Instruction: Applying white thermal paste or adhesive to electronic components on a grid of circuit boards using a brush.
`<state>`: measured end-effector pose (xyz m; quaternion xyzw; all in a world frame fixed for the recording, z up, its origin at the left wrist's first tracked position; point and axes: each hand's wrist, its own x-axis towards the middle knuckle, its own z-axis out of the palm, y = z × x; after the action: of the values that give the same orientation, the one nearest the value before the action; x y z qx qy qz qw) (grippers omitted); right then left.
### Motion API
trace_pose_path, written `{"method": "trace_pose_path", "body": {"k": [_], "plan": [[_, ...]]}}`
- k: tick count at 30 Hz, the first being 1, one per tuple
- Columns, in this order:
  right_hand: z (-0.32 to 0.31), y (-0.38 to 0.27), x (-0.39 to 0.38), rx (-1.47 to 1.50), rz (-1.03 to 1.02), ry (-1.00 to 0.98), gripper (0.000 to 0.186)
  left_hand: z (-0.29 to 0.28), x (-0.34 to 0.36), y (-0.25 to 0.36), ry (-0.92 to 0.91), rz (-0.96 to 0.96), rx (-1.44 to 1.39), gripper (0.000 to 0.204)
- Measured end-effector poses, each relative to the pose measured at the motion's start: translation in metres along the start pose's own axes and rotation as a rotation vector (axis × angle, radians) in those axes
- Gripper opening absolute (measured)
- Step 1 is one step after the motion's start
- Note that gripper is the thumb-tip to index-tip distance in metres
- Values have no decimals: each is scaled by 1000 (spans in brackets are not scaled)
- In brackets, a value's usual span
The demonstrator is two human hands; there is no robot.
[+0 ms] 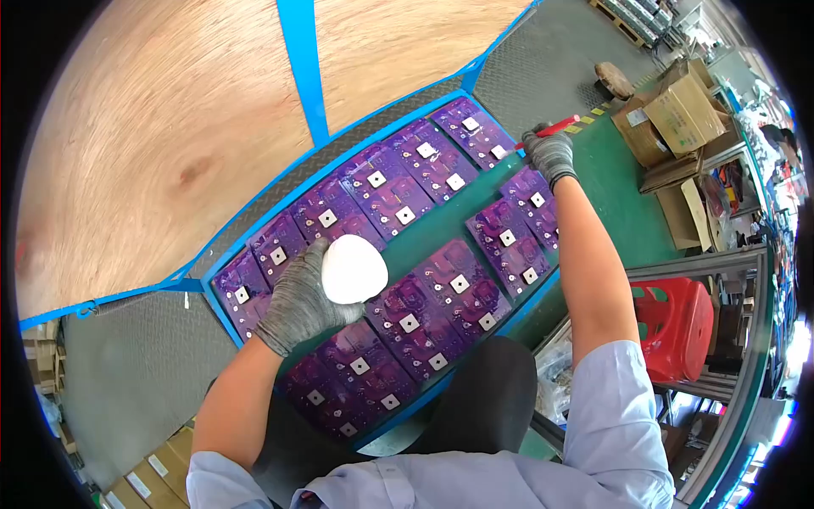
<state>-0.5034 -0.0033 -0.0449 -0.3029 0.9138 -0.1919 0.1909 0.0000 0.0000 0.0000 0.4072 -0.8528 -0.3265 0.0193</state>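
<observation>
My left hand [303, 297], in a grey knit glove, is closed around a white rounded tub [354, 270], held above the middle of the boards. What is inside the tub cannot be made out. My right hand [549, 153], gloved the same way, grips a slim red-handled tool [560, 125] over the far right end. Its working tip points down at a board and is too small to tell. Below lie two rows of purple circuit boards [398, 197], each with pale square chips [405, 215]. Smeared white stuff shows on one chip [426, 150] in the far row.
A blue frame [303, 72] with plywood panels [170, 144] rises beyond the boards. Between the rows runs a green strip [437, 222]. To the right are a red plastic stool [678, 331], cardboard boxes [678, 114] and a metal-framed rack [712, 263]. My knees are close against the near edge.
</observation>
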Motion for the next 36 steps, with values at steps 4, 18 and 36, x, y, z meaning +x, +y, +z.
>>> {"method": "trace_pose_path", "body": {"k": [4,18,36], "plan": [[20,-15,3,283,-105,164,24,-18,7,-14,61,40,97,114],[-1,-11,-12,110,-21,25,28,-3,-2,4,55,13,-19,109],[-28,-89,-246,700,-614,-675,25,-12,8,-12,116,49,45,120]]}}
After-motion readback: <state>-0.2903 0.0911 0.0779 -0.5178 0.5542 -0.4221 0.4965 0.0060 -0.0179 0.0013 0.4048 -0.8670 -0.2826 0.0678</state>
